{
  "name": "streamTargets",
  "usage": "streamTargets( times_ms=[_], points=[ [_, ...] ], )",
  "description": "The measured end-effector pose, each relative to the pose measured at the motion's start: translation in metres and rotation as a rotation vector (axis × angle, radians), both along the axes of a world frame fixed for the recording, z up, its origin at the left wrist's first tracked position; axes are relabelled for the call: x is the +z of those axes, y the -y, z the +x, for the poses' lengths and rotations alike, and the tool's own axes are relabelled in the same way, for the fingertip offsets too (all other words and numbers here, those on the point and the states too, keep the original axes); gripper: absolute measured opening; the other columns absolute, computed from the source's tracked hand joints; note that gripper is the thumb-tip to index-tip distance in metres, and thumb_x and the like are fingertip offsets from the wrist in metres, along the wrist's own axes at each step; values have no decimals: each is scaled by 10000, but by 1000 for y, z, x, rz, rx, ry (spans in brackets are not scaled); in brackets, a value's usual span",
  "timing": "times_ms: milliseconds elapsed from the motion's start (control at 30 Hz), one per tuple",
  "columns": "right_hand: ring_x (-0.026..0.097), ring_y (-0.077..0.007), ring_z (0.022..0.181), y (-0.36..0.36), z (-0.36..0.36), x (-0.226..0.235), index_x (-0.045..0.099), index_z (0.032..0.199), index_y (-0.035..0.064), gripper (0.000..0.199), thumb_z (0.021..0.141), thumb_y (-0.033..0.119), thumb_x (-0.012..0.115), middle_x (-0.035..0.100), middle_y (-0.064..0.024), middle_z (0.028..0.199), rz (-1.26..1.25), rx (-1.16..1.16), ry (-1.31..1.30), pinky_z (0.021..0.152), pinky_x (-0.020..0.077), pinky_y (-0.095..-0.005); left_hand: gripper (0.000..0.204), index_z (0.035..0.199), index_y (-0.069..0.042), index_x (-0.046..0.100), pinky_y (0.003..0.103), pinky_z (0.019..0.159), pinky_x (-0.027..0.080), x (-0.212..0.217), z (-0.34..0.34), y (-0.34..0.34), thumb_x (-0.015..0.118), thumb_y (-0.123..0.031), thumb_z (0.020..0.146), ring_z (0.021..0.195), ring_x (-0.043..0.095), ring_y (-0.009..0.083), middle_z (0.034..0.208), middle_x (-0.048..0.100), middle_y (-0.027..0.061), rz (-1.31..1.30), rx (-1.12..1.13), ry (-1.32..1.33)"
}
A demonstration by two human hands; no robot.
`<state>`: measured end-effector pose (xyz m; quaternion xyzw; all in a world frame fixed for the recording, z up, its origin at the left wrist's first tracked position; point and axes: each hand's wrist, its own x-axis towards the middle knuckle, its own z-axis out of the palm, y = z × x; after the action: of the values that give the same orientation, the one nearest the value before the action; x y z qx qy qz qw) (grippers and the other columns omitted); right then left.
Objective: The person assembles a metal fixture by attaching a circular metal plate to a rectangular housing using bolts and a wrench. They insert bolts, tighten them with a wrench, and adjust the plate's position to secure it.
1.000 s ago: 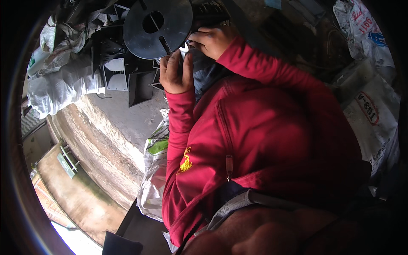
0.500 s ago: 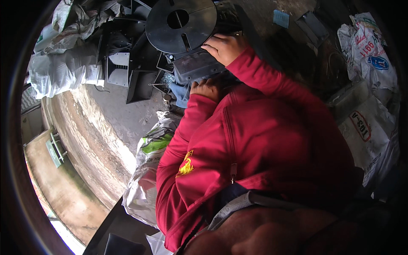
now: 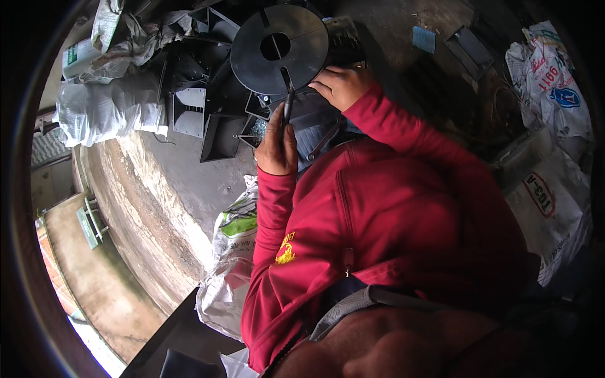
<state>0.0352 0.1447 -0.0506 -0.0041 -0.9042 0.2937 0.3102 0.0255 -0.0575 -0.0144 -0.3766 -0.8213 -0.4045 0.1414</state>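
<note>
Your left hand pinches a thin dark tool, its long axis running up to the black round disc with a centre hole. Your right hand presses closed fingers on the disc's lower edge.

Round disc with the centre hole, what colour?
Black, matte: the disc shows best in the head view.

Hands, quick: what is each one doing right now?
Left hand: closed around a thin dark rod-shaped tool.
Right hand: resting on dark metal parts below the round black metal disc; grip unclear.
</note>
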Motion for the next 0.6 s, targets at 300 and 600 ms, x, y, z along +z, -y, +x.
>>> streamTargets(
  times_ms=[300, 600],
  points=[
    [646, -234, 658, -1, 6, -1, 691, 890, 159, 133, 781, 237, 690, 663, -12, 786, 0, -23, -8, 549, 511, -333, 537, 1331, -142, 502, 353, 453, 400, -16, 6, -18, 597, -4, 821, 460, 482, 237, 646, 512, 90, -25, 68, -76],
    [636, -224, 631, -2, 6, 0, 698, 835, 160, 103, 774, 242, 700, 653, -9, 754, -25, -28, 1, 534, 502, -336, 562, 1335, -132, 499, 347, 418, 375, -24, 8, -19, 582, 30, 803, 419, 445, 229, 608, 488, 95, 10, 97, -148]
  ],
)
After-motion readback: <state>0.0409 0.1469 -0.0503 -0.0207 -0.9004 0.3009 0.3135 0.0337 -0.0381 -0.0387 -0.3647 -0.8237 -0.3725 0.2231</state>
